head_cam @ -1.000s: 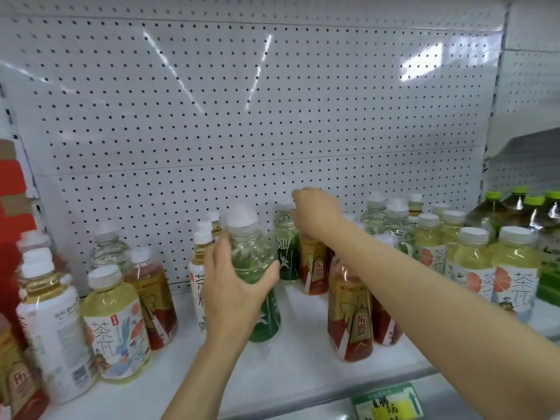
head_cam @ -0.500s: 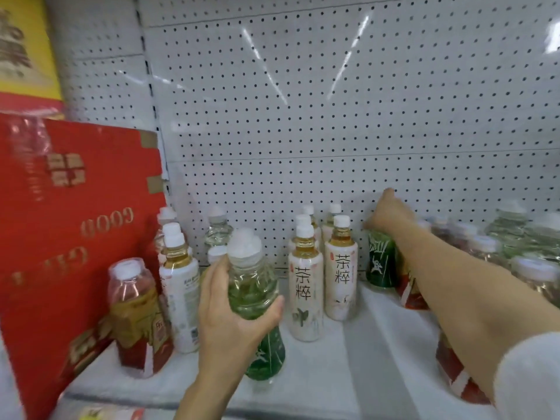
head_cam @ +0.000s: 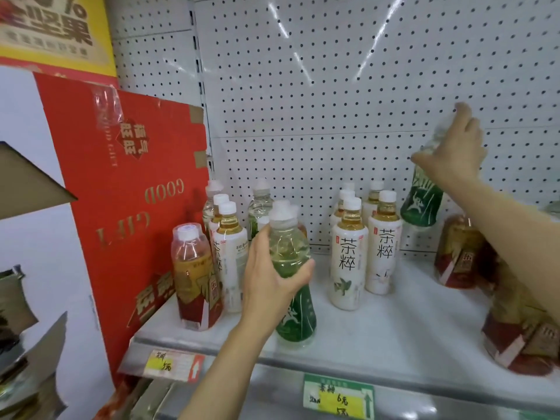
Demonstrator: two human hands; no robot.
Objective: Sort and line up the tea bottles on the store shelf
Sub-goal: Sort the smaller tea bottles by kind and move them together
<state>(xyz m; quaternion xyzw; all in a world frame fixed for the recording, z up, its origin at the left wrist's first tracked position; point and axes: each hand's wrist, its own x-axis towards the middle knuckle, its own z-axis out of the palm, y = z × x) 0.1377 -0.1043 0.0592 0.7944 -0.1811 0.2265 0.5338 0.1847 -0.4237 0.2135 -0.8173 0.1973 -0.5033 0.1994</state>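
Head view, looking down and forward at a white shelf (head_cam: 394,325) backed by pegboard (head_cam: 333,86).

Left hand (head_cam: 269,274) wrapped round the neck and shoulder of a green-label tea bottle (head_cam: 295,313), thumb on the right side, fingers curled behind. Bottle upright, base resting near the front edge of the shelf.

Right hand (head_cam: 451,153) raised at upper right, fingers curled over the top of a second green-label bottle (head_cam: 421,201). Held in the air above the shelf, tilted, in front of the pegboard.

Between the two: a pair of white-label bottles (head_cam: 363,253) upright, side by side, more of the same kind behind them. Left of the gripped bottle: another white-label bottle (head_cam: 230,256), then a red-label bottle (head_cam: 194,280) near the front, clear-shouldered bottles behind. Far right: more red-label bottles (head_cam: 457,256), partly hidden by the right forearm.

Red carton (head_cam: 127,192) leaning at the shelf's left end. Price tags (head_cam: 339,395) on the front rail.
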